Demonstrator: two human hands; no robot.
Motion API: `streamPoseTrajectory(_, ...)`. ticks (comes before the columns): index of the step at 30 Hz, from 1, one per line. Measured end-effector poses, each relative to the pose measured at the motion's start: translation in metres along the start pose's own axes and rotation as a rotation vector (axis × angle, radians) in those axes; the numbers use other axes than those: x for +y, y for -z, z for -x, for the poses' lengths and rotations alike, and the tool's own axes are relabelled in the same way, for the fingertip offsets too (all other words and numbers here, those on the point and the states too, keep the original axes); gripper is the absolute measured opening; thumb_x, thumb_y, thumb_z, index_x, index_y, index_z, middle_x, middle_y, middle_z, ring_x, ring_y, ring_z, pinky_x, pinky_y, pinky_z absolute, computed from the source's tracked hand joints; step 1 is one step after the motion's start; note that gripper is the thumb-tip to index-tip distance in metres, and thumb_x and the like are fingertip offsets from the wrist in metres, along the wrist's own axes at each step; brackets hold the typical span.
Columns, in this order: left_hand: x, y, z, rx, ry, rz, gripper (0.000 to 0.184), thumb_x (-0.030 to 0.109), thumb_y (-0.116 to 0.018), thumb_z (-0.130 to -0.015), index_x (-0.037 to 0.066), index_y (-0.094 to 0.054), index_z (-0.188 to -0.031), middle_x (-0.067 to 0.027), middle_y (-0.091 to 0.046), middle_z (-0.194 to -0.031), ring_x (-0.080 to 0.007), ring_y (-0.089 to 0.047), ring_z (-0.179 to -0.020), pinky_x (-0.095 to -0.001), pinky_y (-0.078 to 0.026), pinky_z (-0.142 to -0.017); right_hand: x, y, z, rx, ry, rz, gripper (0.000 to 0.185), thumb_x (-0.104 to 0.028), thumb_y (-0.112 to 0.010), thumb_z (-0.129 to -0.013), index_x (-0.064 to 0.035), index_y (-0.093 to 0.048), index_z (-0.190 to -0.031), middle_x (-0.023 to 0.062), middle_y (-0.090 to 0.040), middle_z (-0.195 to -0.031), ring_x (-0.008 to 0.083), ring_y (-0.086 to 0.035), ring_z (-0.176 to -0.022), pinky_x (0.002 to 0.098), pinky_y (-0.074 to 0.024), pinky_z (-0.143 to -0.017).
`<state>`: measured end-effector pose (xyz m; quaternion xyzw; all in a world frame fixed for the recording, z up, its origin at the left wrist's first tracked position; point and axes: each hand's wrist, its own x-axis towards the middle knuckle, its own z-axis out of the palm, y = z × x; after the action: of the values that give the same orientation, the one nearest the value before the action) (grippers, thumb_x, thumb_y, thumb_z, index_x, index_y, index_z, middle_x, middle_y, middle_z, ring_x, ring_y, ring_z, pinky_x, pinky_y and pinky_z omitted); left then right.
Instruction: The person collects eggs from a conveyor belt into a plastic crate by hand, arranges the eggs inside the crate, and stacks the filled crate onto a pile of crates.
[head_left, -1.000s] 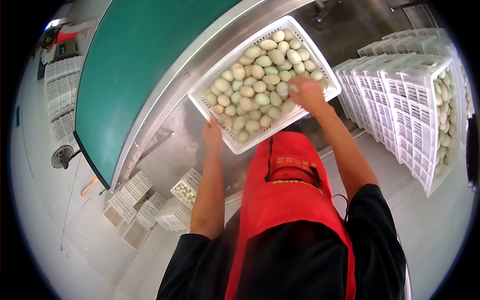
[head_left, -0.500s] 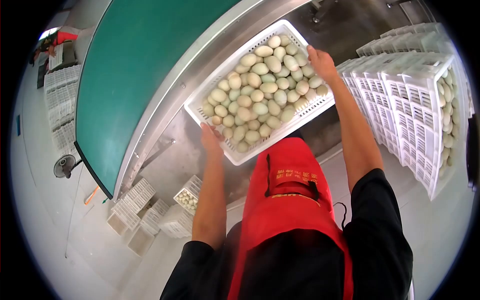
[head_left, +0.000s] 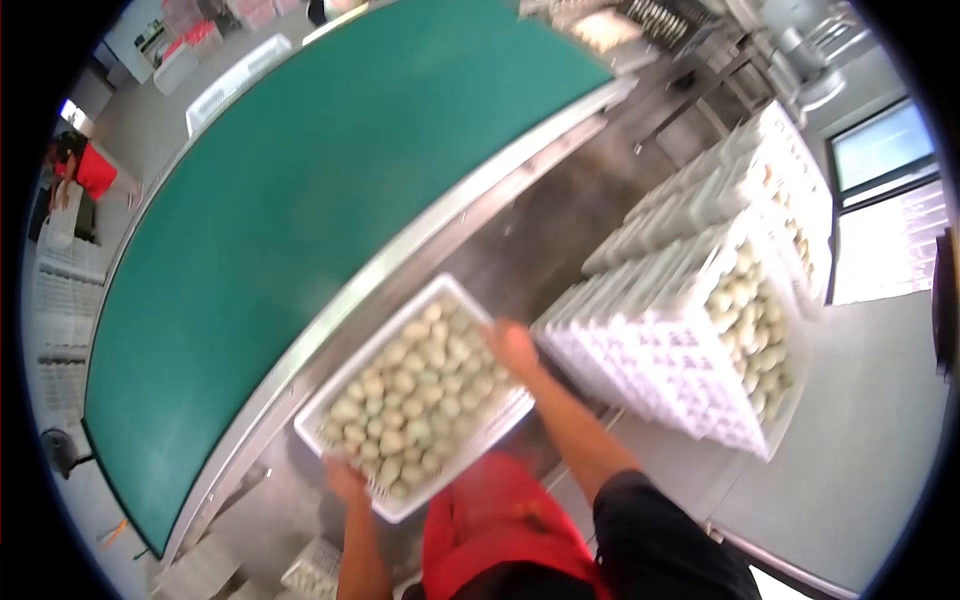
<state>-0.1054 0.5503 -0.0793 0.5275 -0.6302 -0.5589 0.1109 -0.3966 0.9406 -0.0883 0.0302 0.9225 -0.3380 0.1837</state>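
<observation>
A white plastic crate [head_left: 455,468] full of pale green and cream eggs [head_left: 410,395] is held up beside the metal edge of the green conveyor belt [head_left: 300,190]. My left hand [head_left: 345,480] grips the crate's lower left rim. At the right rim, my right hand [head_left: 512,350] is closed on the crate's side, slightly blurred. The crate is tilted in view, and its eggs lie in a heap inside.
Tall stacks of white egg crates [head_left: 650,370] stand right of the belt. A co-worker in red [head_left: 92,170] bends over crates at the far left. Dark crates [head_left: 668,22] lie beyond the belt. More crates [head_left: 315,570] are on the floor below.
My right hand has moved from over the eggs to the crate's right side. The view has swung up and right, showing more belt and the window. The crate appears lower and further left.
</observation>
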Motion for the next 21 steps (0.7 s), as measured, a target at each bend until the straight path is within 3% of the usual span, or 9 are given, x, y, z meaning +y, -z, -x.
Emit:
streamPoseTrajectory(2,0.026,-0.010,0.015,0.050,0.141,0.109,0.053,0.053,-0.043,-0.109,0.010,-0.050,-0.079,-0.0003,-0.041,-0.055,-0.0130,-0.042,-0.044,-0.0296,-0.035,-0.039,-0.007,0.008,0.005,0.027,-0.004,-0.116,0.047,-0.047,-0.063,-0.098,-0.0001,-0.066,-0.101,0.0305,-0.068,-0.097,0.0505,-0.064,-0.093,0.0542,-0.0515,-0.081)
streamPoseTrajectory(3,0.029,-0.008,0.019,-0.002,0.093,0.120,0.055,0.054,-0.042,-0.109,0.009,-0.050,-0.079,-0.0006,-0.040,-0.054,-0.0136,-0.040,-0.042,-0.0303,-0.034,-0.038,-0.016,0.024,0.012,-0.012,0.130,-0.147,0.046,-0.046,-0.064,-0.098,0.0001,-0.066,-0.104,0.0307,-0.068,-0.096,0.0509,-0.065,-0.095,0.0541,-0.0513,-0.082)
streamPoseTrajectory(5,0.036,-0.010,0.021,-0.034,0.055,0.115,0.057,0.055,-0.041,-0.109,0.007,-0.049,-0.079,-0.0013,-0.040,-0.053,-0.0148,-0.039,-0.039,-0.0315,-0.033,-0.036,-0.019,0.024,0.006,-0.011,0.181,-0.063,0.051,-0.048,-0.059,-0.101,0.0021,-0.066,-0.108,0.0335,-0.068,-0.098,0.0510,-0.066,-0.097,0.0551,-0.0523,-0.084)
streamPoseTrajectory(11,0.034,-0.013,0.019,0.064,0.026,0.026,0.059,0.054,-0.038,-0.109,0.003,-0.049,-0.080,-0.0033,-0.040,-0.051,-0.0167,-0.040,-0.036,-0.0329,-0.033,-0.033,-0.051,0.046,0.009,-0.088,0.120,0.055,0.055,-0.049,-0.050,-0.104,0.0043,-0.065,-0.103,0.0362,-0.067,-0.097,0.0533,-0.065,-0.097,0.0590,-0.0519,-0.084)
streamPoseTrajectory(18,0.040,-0.010,0.022,-0.042,0.067,0.056,0.057,0.057,-0.039,-0.108,0.007,-0.048,-0.080,-0.0019,-0.040,-0.052,-0.0158,-0.038,-0.038,-0.0327,-0.034,-0.036,-0.031,0.028,-0.004,-0.050,0.061,-0.115,0.057,-0.049,-0.051,-0.104,0.0057,-0.066,-0.099,0.0346,-0.068,-0.095,0.0533,-0.064,-0.097,0.0561,-0.0523,-0.084)
streamPoseTrajectory(21,0.046,0.006,0.021,-0.137,0.291,0.265,0.058,0.064,-0.044,-0.105,0.010,-0.048,-0.081,0.0003,-0.038,-0.055,-0.0156,-0.039,-0.043,-0.0326,-0.036,-0.041,-0.023,0.021,0.012,-0.124,-0.027,-0.242,0.059,-0.051,-0.052,-0.103,0.0062,-0.068,-0.102,0.0340,-0.068,-0.097,0.0507,-0.066,-0.100,0.0536,-0.0517,-0.086)
